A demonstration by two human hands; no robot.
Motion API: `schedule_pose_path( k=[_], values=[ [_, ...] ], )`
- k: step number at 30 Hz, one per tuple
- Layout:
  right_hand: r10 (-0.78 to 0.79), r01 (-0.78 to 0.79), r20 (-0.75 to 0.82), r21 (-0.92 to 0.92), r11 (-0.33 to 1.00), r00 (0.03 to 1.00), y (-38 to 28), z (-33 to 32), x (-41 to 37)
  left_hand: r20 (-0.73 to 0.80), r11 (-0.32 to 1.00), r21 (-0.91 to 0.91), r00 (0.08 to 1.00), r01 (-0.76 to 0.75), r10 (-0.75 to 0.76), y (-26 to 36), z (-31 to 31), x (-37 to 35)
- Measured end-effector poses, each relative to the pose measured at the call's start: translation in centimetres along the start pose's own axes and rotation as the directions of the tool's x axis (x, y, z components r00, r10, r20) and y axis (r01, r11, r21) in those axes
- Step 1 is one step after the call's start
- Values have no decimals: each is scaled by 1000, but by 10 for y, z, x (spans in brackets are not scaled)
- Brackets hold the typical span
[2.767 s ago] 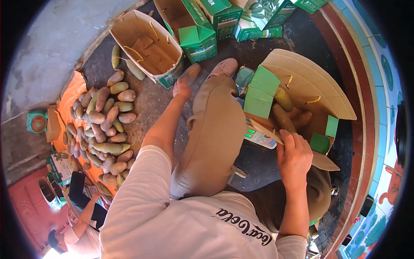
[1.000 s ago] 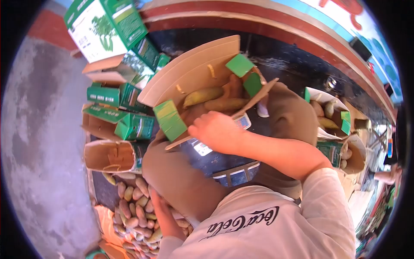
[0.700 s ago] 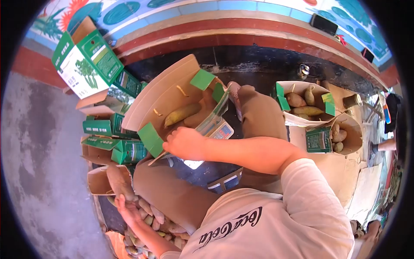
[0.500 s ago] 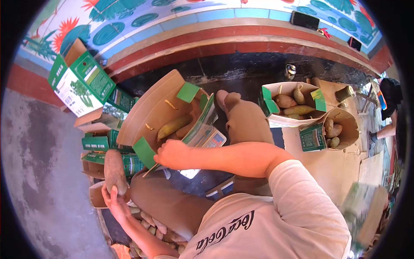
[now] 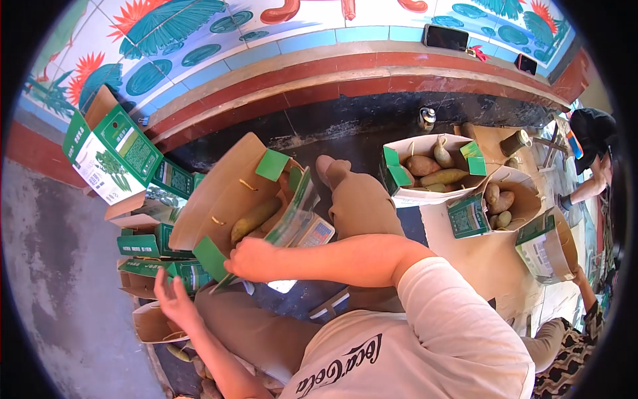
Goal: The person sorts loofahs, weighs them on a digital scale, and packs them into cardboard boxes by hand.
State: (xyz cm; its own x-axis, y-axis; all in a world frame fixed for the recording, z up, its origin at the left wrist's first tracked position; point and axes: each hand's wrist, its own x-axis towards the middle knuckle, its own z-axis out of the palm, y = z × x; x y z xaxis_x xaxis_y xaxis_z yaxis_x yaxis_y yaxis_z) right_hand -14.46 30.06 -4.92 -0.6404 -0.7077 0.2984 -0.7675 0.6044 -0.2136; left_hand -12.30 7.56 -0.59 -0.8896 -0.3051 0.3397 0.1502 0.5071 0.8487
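Note:
My right hand [image 5: 250,259] is closed on the near edge of an open cardboard box [image 5: 216,186], by its green flap [image 5: 210,258]. The box tilts between my legs. Inside lie a long yellow-green vegetable [image 5: 256,218] and part of a browner one, mostly behind the box wall. My left hand [image 5: 176,302] is raised with its fingers apart and holds nothing. It is close to a stack of green cartons [image 5: 143,243] on my left. Below it is another open carton [image 5: 151,322].
Two open boxes of brown and yellowish vegetables [image 5: 425,165] [image 5: 502,199] stand to the right on flattened cardboard [image 5: 458,246]. A co-worker's hand [image 5: 585,282] holds another carton [image 5: 546,249]. Another person [image 5: 591,136] is at far right. A metal canister [image 5: 426,118] stands near the wall ledge.
The large brown elongated vegetable has left my left hand, whose fingers have opened, and is out of sight. My right hand keeps its hold on the box. A co-worker's carton has come in at right.

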Motion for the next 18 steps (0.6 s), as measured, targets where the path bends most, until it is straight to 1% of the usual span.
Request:
schedule_pose_path(
  k=[1, 3, 5, 6, 7, 9, 12, 14, 15, 18],
  values=[
    [-8, 8, 3, -6, 1000, 1000, -1, -1, 0, -67, 999, 15, 997, -42, 43, -1, -10, -3],
    [-22, 22, 0, -13, 1000, 1000, 0, -4, -2, -174, 993, 116, 983, -31, 51, -13, -37, -10],
    [-35, 34, -15, -10, 999, 999, 1, -5, -2, -275, 996, 61, 960, 68, -48, -14, -53, -25],
    [-32, 31, -14, -7, 999, 999, 1, -6, -2, -330, 986, -31, 930, 162, -163, -19, -59, -32],
    [-29, 29, -13, -4, 1000, 999, 1, -7, -3, -328, 979, 72, 931, 193, -159, -40, -73, -41],
    [-26, 26, -7, 1, 1000, 1000, 1, -8, -2, -366, 952, 258, 929, 166, -63, -77, -90, -62],
    [-28, 28, 10, 1, 1000, 1000, 1, -8, 0, -282, 864, 418, 944, 282, -172, -130, -110, -108],
    [-25, 25, 20, -19, 1000, 999, 1, -6, 1, -301, 807, 375, 884, 455, -358, -166, -112, -147],
    [-24, 25, 14, -17, 1000, 1000, 1, -7, 1, -307, 766, 376, 850, 521, -428, -185, -111, -166],
    [-29, 29, 13, -14, 999, 1000, 1, -9, 0, -299, 616, 441, 754, 653, -585, -223, -105, -216]
  ],
)
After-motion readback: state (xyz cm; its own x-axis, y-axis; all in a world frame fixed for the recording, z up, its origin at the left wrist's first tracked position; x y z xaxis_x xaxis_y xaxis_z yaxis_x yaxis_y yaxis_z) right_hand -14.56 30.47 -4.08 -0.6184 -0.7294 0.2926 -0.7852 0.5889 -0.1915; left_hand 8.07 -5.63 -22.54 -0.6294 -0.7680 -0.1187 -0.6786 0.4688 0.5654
